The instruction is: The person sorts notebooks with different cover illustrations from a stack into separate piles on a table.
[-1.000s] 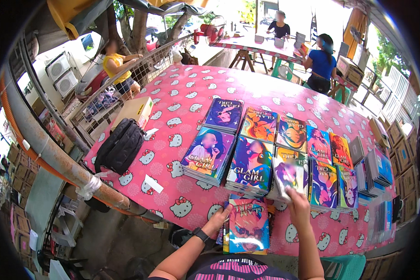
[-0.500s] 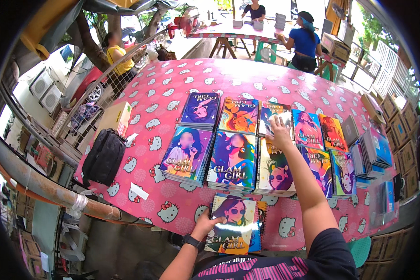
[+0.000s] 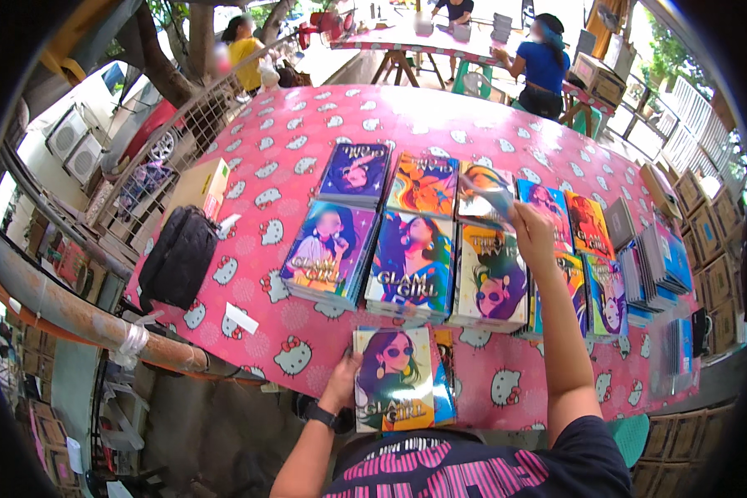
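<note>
My left hand (image 3: 343,383) grips the left edge of a small pile of spiral notebooks at the table's near edge. Its top one is a white-covered notebook (image 3: 394,378) with a figure in sunglasses; colourful covers peek out at its right. Farther off, my right hand (image 3: 533,234) pinches a spiral notebook (image 3: 495,199), tilted and blurred, raised over the back-row stack (image 3: 477,178). In front of that stack lies another stack of white-covered notebooks (image 3: 491,278). To the left are a blue-covered stack (image 3: 412,261), an orange-covered stack (image 3: 423,184) and two purple-covered stacks (image 3: 319,249).
More notebook stacks (image 3: 588,224) and blue-grey notebooks (image 3: 664,257) lie on the right. A black bag (image 3: 180,257) and a cardboard box (image 3: 195,191) stand on the left of the pink table (image 3: 266,332). Several people are beyond, some at another table (image 3: 423,56).
My right hand has gone from resting flat on the back-row stack to lifting a notebook from it. My left hand keeps hold of the near pile. The person in yellow has risen higher.
</note>
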The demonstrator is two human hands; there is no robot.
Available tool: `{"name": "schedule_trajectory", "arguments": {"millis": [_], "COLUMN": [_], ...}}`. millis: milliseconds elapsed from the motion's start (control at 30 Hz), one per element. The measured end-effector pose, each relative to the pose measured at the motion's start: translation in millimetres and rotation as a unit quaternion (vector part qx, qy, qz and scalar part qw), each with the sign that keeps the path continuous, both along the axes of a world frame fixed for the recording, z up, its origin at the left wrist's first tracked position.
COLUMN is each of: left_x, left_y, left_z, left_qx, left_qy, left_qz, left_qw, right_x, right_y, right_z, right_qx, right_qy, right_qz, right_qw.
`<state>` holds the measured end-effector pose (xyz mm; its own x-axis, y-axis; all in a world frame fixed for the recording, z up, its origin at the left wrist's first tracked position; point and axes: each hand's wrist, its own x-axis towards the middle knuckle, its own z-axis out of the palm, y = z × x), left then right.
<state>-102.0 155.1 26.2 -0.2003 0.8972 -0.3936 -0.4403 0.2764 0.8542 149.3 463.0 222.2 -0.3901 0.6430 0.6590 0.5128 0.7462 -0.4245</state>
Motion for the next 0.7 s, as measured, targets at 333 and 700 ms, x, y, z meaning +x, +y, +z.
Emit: {"name": "schedule_trajectory", "arguments": {"millis": [333, 700], "left_x": [2.9, -14.9], "left_y": [-0.7, -8.2], "left_z": [15.5, 43.4], "left_qx": [-0.006, 0.014], "left_qy": [0.093, -0.12], "left_qz": [-0.013, 0.029], "left_qw": [0.996, 0.992], "right_x": [-70.9, -48.8], "right_y": [-161.0, -186.3], "right_z": [-58.8, -31.8], "right_qx": [-0.049, -0.232], "right_qy": [-0.201, -0.3], "right_qz": [0.152, 0.375], "right_qw": [0.966, 0.846]}}
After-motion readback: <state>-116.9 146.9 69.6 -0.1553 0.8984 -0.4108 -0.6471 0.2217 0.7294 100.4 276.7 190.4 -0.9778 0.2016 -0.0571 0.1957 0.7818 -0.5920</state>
